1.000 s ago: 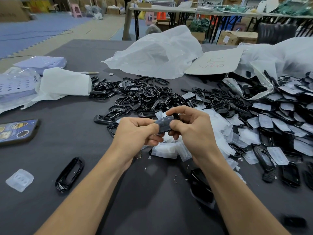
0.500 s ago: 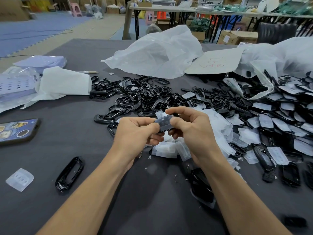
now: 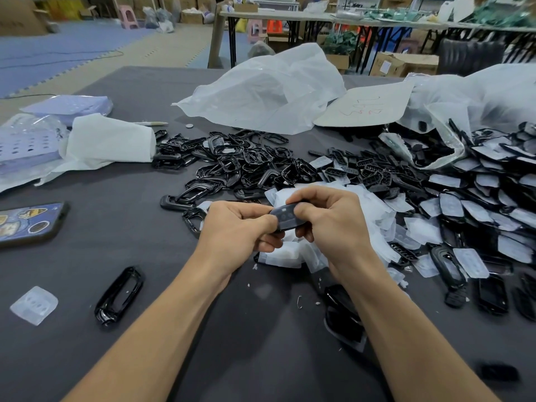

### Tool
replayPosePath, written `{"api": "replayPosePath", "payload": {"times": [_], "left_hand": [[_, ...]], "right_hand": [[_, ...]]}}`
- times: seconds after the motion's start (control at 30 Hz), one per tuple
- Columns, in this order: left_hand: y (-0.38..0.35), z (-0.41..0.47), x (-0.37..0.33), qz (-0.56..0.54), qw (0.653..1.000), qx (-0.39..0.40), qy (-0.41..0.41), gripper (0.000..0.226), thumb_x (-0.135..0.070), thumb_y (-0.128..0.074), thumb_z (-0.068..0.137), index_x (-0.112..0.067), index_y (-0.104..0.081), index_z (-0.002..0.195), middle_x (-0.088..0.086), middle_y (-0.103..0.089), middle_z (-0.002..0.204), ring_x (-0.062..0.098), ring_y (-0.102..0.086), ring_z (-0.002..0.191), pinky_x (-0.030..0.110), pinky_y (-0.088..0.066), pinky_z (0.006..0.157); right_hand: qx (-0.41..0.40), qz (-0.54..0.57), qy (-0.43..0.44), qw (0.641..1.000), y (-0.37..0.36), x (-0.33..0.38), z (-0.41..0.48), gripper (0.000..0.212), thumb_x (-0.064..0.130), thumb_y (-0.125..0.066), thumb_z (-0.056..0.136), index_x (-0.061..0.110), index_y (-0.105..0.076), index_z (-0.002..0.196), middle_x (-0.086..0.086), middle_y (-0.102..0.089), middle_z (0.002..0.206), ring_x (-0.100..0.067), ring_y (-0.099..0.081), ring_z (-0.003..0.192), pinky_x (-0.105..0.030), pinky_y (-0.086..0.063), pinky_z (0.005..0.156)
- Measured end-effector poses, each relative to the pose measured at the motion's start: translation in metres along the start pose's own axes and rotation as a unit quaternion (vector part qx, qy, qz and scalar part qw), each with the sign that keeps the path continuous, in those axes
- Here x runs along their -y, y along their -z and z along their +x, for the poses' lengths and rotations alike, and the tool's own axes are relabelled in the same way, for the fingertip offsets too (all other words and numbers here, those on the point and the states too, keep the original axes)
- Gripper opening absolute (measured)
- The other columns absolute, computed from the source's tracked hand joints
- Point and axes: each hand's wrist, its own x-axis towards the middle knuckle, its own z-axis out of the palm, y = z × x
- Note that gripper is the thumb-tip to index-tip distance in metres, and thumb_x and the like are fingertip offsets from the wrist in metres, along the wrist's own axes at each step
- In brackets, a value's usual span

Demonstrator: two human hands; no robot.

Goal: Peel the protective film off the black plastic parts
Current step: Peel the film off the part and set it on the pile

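Surface: dark grey table (image 3: 139, 233) in a warehouse-type room, folding tables (image 3: 290, 15) and cartons (image 3: 406, 63) seen at 12 o'clock. Around the hands, bare black frames (image 3: 237, 163) are heaped at 11 o'clock, film-covered parts (image 3: 475, 210) at 3 o'clock, peeled films (image 3: 374, 210) underneath, and a phone (image 3: 29, 224) is laid at 9 o'clock. One black plastic part (image 3: 285, 217), film on, is held mid-table, pinched by the left hand (image 3: 237, 227) and gripped by the curled right hand (image 3: 333, 224); grip and position are unchanged versus earlier frames.

Black plastic parts (image 3: 252, 166), whitish translucent film pieces (image 3: 374, 216), dark grey table (image 3: 116, 236).
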Motion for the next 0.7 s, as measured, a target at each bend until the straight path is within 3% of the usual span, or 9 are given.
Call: {"api": "replayPosePath", "payload": {"times": [0.1,0.17,0.27,0.33,0.4,0.53,0.63,0.7], "left_hand": [[-0.002,-0.001,0.0,-0.002,1.0,-0.003,0.001,0.031,0.01,-0.066,0.088,-0.012,-0.083,0.074,0.016,-0.073,0.065,0.017,-0.067,0.052,0.02,-0.054,0.05],[-0.002,-0.001,-0.001,-0.01,1.0,-0.008,0.006,0.028,0.01,-0.066,0.088,-0.009,-0.083,0.075,0.016,-0.072,0.064,0.018,-0.065,0.051,0.02,-0.052,0.049],[-0.002,-0.004,-0.002,-0.023,1.0,0.003,0.02,0.019,0.008,-0.069,0.085,-0.003,-0.082,0.078,0.016,-0.07,0.063,0.017,-0.061,0.048,0.019,-0.049,0.047],[-0.003,-0.005,-0.001,-0.02,0.999,0.017,0.034,0.017,0.008,-0.069,0.084,-0.002,-0.083,0.082,0.017,-0.07,0.065,0.017,-0.061,0.047,0.021,-0.051,0.049],[-0.005,-0.006,0.0,-0.005,0.999,0.03,0.041,0.021,0.009,-0.066,0.085,-0.004,-0.083,0.087,0.017,-0.072,0.068,0.017,-0.063,0.049,0.022,-0.052,0.05],[-0.008,-0.009,0.002,0.007,0.999,0.025,0.02,0.008,-0.012,-0.074,0.092,-0.01,-0.082,0.093,0.01,-0.079,0.081,0.019,-0.073,0.06,0.022,-0.056,0.052],[-0.005,-0.007,0.003,0.011,1.0,-0.012,-0.005,0.012,-0.021,-0.073,0.094,-0.011,-0.081,0.094,0.012,-0.08,0.084,0.019,-0.072,0.061,0.023,-0.055,0.052],[-0.003,-0.006,0.004,0.027,0.999,-0.036,-0.025,0.012,-0.019,-0.073,0.094,-0.012,-0.082,0.089,0.011,-0.079,0.08,0.017,-0.07,0.058,0.022,-0.055,0.052]], "right_hand": [[-0.013,-0.05,0.011,0.999,0.003,0.006,-0.003,0.033,-0.004,-0.063,0.085,0.023,-0.078,0.074,0.005,-0.075,0.072,-0.009,-0.062,0.057,-0.021,-0.048,0.054],[-0.001,-0.165,0.067,0.984,0.009,0.013,-0.008,0.023,0.015,-0.072,0.082,0.033,-0.079,0.094,0.018,-0.075,0.089,-0.002,-0.066,0.082,-0.02,-0.051,0.072],[0.069,-0.342,0.156,0.924,0.021,0.024,-0.016,0.042,0.024,-0.081,0.071,0.04,-0.076,0.11,0.031,-0.068,0.097,0.006,-0.056,0.104,-0.01,-0.044,0.086],[0.083,-0.377,0.167,0.907,0.024,0.027,-0.022,0.044,0.015,-0.082,0.071,0.037,-0.077,0.108,0.032,-0.062,0.088,0.011,-0.053,0.099,-0.004,-0.04,0.082],[0.076,-0.37,0.146,0.914,0.029,0.025,-0.028,0.042,0.011,-0.082,0.072,0.036,-0.079,0.107,0.028,-0.064,0.083,0.014,-0.053,0.096,0.001,-0.038,0.076],[0.061,-0.341,0.083,0.934,0.052,0.022,-0.027,0.041,0.013,-0.087,0.073,0.034,-0.08,0.108,0.023,-0.074,0.096,0.02,-0.058,0.095,0.003,-0.038,0.079],[0.018,-0.367,0.047,0.929,0.101,0.031,-0.011,0.039,0.013,-0.09,0.072,0.032,-0.08,0.104,0.03,-0.071,0.089,0.029,-0.056,0.086,0.008,-0.035,0.073],[-0.039,-0.421,0.024,0.906,0.144,0.044,0.003,0.034,0.015,-0.089,0.071,0.033,-0.08,0.099,0.031,-0.069,0.084,0.028,-0.057,0.076,0.007,-0.037,0.066]]}}
